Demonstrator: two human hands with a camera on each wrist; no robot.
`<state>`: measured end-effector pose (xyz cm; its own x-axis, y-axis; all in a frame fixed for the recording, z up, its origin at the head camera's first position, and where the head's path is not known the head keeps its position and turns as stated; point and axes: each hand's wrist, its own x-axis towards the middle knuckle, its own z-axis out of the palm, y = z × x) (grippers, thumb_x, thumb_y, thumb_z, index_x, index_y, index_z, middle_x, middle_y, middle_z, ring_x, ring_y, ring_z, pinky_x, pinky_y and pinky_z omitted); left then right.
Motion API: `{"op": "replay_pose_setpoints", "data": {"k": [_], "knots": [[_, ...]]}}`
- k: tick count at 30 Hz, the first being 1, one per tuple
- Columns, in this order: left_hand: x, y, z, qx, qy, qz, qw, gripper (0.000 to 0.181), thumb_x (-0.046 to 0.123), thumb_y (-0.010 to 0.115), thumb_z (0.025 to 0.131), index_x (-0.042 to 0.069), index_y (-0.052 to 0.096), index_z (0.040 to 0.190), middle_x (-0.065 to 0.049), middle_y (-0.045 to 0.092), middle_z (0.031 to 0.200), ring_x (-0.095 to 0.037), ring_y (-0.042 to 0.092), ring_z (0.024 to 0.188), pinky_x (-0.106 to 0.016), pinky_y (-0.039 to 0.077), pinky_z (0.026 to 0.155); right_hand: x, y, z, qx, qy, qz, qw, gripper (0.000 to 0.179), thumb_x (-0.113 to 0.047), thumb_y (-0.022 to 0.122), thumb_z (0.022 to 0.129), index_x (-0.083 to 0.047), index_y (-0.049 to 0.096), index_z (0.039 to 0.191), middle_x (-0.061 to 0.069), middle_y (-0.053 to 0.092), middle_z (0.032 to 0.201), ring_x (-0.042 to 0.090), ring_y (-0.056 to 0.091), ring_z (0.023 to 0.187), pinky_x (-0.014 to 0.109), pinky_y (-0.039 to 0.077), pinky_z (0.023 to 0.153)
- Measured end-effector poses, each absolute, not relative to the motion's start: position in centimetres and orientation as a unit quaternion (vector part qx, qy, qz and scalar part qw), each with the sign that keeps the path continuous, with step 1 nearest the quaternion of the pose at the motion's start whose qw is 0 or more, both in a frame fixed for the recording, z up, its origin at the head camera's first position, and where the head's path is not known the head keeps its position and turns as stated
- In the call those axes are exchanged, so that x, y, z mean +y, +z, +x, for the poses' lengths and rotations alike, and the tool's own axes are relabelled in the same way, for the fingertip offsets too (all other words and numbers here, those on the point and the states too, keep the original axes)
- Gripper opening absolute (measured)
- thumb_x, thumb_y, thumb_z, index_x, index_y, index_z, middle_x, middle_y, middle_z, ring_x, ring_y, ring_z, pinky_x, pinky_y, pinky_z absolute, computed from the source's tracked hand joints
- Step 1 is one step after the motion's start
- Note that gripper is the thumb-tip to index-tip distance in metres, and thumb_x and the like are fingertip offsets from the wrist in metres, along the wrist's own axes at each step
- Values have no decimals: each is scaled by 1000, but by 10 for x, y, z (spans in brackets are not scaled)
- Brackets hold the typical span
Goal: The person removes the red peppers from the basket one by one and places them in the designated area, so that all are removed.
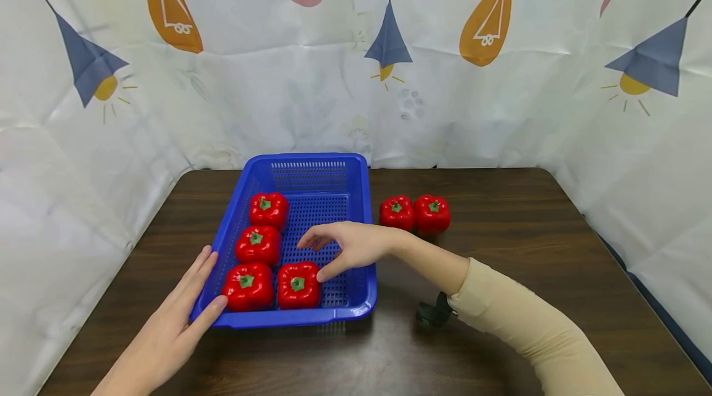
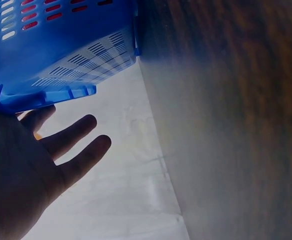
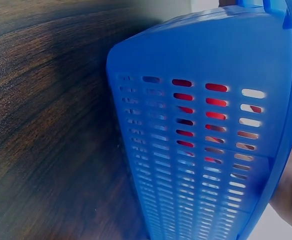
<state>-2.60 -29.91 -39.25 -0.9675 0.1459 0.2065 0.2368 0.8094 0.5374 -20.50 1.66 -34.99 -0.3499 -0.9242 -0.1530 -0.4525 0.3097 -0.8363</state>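
A blue plastic basket (image 1: 356,229) stands on the table. Along its left side three red bell peppers (image 1: 248,288) lie in a row, stems up. Beside the nearest of them, a fourth-like red bell pepper (image 1: 298,286) sits at the front middle. My right hand (image 1: 356,248) is over the basket, fingers loosely bent, its thumb at this pepper's upper right edge; whether it touches I cannot tell. My left hand (image 1: 178,322) rests against the basket's left rim near the front corner, fingers extended. In the left wrist view, the left hand's fingers (image 2: 71,140) spread below the rim.
Two more red bell peppers (image 1: 414,215) stand side by side on the dark wooden table (image 1: 500,217), right of the basket. A black strapped device (image 1: 435,312) is on the right wrist. A white printed curtain (image 1: 334,87) surrounds the table's back and sides.
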Motion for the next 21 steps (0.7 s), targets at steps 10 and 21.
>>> {"op": "replay_pose_setpoints", "data": {"k": [10,21], "knots": [[-300,-392,-26,-948,-291,-100,77,78,27,63,104,24,17,166,-2,11,172,-33,17,155,-5,6,109,15,-351,-205,736,-358,-471,329,55,-27,78,92,-17,55,141,7,56,145,16,52,131,32,51,100],[-300,-393,-26,-948,-291,-99,79,78,27,63,104,25,17,166,-1,11,172,-32,18,155,-5,6,109,11,-351,-204,739,-352,-473,327,56,-25,78,93,-15,55,142,9,55,146,16,52,131,31,52,99]]}}
